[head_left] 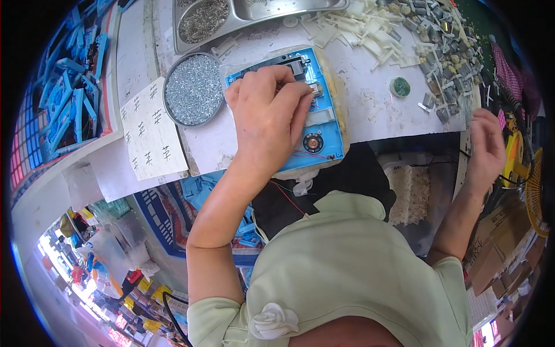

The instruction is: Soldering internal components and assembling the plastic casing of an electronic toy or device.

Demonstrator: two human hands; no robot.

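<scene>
A shallow blue plastic casing [328,115] lies open-side up on a padded, worn pale base [341,87] at the table's front edge. Inside it are a small round speaker [313,143], a light rectangular part [319,117], a dark part near the far edge and thin red wires. My left hand [263,110] rests over the casing's left half, fingers bent and pinched together near a small metallic part [316,90]; what the fingertips hold is hidden. Away to the right, past the table's edge, my right hand [487,144] is raised with loosely curled fingers and nothing visible in it.
A round dish of small metal screws [193,89] stands left of the casing, beside a handwritten paper sheet [151,139]. Behind is a metal tray [277,8]. White plastic pieces [358,29], small motors [445,69] and a green round tin [400,87] lie right. Blue parts [69,98] fill a left bin.
</scene>
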